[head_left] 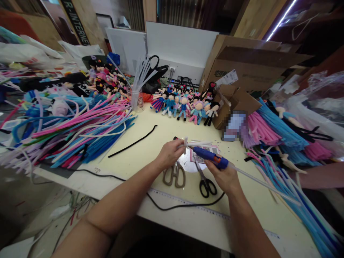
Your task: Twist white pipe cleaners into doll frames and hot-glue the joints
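Observation:
Pinched in the fingers of my left hand point(172, 152) is a small white piece point(185, 141), perhaps pipe cleaner; its exact form is too small to tell. My right hand point(225, 175) grips a blue hot glue gun point(211, 156), its nozzle pointing left, close to the white piece. A long clear glue stick point(263, 183) sticks out of the gun's back end. Below my hands lie beige-handled scissors point(175, 175) and black-handled scissors point(206, 184), their blades partly hidden. Several white stems point(200, 143) rest behind the nozzle, and a black pipe cleaner point(133, 141) lies to the left.
Coloured pipe cleaners point(80, 132) pile up on the left, with more bundles point(285, 125) on the right. Several small dolls point(184, 105) stand at the back beside a cup of glue sticks point(137, 96) and a cardboard box point(242, 68). A black cord point(182, 206) crosses the front.

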Demonstrator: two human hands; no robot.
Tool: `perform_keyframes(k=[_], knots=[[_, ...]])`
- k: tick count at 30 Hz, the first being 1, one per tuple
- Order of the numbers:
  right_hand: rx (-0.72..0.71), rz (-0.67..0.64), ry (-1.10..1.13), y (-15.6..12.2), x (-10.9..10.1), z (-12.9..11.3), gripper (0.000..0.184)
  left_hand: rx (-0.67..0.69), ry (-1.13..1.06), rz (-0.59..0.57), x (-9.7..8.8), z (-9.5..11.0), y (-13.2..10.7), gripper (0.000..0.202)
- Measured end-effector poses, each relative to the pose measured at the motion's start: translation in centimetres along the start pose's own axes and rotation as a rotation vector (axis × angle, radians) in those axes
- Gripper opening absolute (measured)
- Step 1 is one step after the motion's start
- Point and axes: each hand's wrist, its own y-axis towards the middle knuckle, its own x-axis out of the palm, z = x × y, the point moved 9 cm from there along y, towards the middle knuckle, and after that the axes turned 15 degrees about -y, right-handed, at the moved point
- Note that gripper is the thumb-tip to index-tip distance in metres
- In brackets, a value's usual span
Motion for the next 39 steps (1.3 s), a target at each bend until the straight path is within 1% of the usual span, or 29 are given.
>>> perform_keyframes(k=[3, 9, 14, 28, 33, 39], knots=[[-0.022, 0.005, -0.006, -0.06, -0.06, -0.21, 0.031, -0.01, 0.002, 0.001, -0.03, -0.03, -0.02, 0.024], [0.04, -0.014, 0.036, -0.06, -0.16, 0.11, 0.034, -0.001, -0.012, 0.004, 0.0, 0.13, -0.03, 0.023], [0.066, -0.024, 0.062, -0.08, -0.04, 0.15, 0.036, 0.011, -0.017, -0.006, 0.06, 0.27, -0.04, 0.022], [0.057, -0.019, 0.051, -0.04, -0.05, 0.24, 0.036, 0.004, -0.041, -0.006, 0.03, 0.39, -0.1, 0.022], [0.06, 0.001, 0.04, -0.05, -0.16, 0.4, 0.038, -0.025, -0.031, -0.014, 0.02, 0.34, -0.07, 0.023], [0.085, -0.022, 0.055, -0.17, -0.18, 0.21, 0.037, -0.005, -0.033, -0.01, -0.03, 0.46, -0.09, 0.022]])
